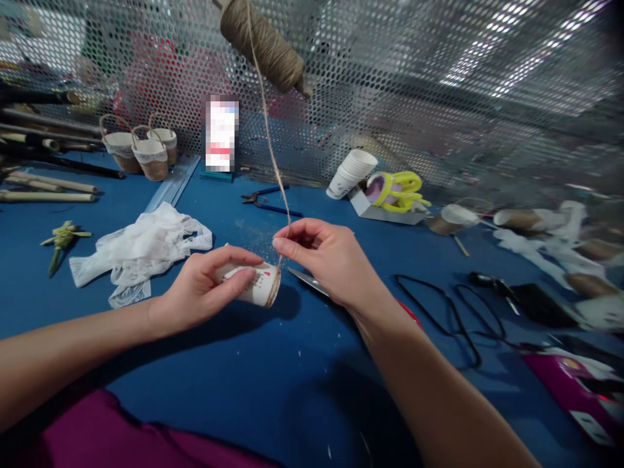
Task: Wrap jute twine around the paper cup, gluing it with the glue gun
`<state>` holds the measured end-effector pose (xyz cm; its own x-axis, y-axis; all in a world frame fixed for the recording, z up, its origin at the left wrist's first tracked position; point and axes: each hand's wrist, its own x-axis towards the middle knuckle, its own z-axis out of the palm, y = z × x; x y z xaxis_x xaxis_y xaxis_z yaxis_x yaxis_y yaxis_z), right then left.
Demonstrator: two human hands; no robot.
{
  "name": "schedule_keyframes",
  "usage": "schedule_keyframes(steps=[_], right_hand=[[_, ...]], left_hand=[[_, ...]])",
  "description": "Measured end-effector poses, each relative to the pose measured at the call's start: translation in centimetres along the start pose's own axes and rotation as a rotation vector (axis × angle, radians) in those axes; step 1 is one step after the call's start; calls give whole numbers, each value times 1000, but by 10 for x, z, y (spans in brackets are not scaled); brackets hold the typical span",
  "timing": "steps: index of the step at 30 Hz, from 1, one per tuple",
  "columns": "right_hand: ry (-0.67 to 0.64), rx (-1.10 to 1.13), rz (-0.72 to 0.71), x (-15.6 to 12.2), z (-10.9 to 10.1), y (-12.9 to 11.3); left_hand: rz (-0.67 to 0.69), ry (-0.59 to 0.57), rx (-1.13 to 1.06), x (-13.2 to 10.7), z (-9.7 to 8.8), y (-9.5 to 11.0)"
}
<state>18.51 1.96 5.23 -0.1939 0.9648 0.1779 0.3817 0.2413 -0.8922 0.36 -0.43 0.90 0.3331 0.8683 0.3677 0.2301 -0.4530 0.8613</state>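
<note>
My left hand [195, 286] is wrapped round a white paper cup [258, 290] lying on its side, its base end turned to the right. Brown twine circles the cup near that end. From there the jute twine [269, 140] rises to a spool of twine [263, 45] mounted on the mesh above. Just right of the cup, my right hand [324, 253] pinches the twine between thumb and fingertips. Scissors [308, 281] lie under my right hand, with the blades showing and most of the handles hidden by my forearm.
White lace [146, 244] lies left of the cup, and small twine-covered baskets [151, 156] stand behind it. Blue-handled pliers [270, 198], stacked paper cups [351, 172] and a yellow-edged roll [394, 192] sit farther back. A black cable [453, 312] and purple device [570, 390] are on the right.
</note>
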Motion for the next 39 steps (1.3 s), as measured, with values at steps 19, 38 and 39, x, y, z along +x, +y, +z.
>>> schedule_keyframes(steps=[19, 38, 39], right_hand=[[-79, -4, 67, 0, 4, 3], [-104, 37, 111, 0, 8, 2], [-104, 35, 114, 0, 9, 2]], left_hand=[[119, 35, 47, -1, -4, 5], [150, 62, 70, 1, -5, 6], [135, 69, 69, 1, -5, 6]])
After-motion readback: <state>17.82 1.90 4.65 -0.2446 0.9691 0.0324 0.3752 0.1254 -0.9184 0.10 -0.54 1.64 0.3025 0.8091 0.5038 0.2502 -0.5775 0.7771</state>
